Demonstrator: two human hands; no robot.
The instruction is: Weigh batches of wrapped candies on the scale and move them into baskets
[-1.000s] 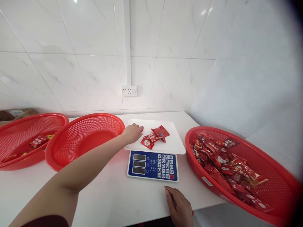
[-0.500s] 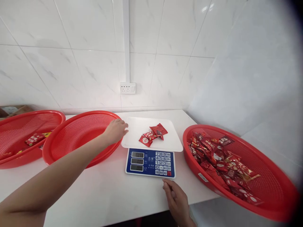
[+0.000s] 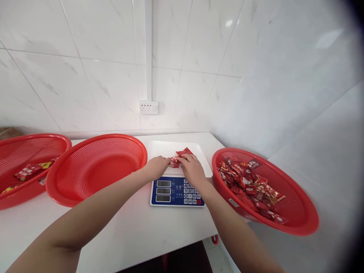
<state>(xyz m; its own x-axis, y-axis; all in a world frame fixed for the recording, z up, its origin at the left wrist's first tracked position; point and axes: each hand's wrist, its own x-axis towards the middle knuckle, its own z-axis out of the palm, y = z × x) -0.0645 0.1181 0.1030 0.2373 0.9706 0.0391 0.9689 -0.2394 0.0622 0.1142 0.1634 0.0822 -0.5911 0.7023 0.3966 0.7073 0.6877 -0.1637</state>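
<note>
A blue-faced digital scale (image 3: 173, 191) with a white weighing tray (image 3: 159, 147) stands on the white table. A few red snack packets (image 3: 182, 155) lie on the tray. My left hand (image 3: 157, 167) and my right hand (image 3: 191, 168) are both on the tray, fingers curled around the packets from either side. The fingertips are hidden behind the backs of the hands, so the exact grip is unclear.
An empty red mesh basket (image 3: 96, 168) sits left of the scale, and another red basket (image 3: 25, 151) with a few packets sits at the far left. A red basket (image 3: 295, 212) full of red packets overhangs the table's right edge. A wall socket (image 3: 149, 107) is behind.
My left hand came back from the empty basket's rim to the tray. My right hand rose from the table's front edge onto the packets. The camera view shifted slightly.
</note>
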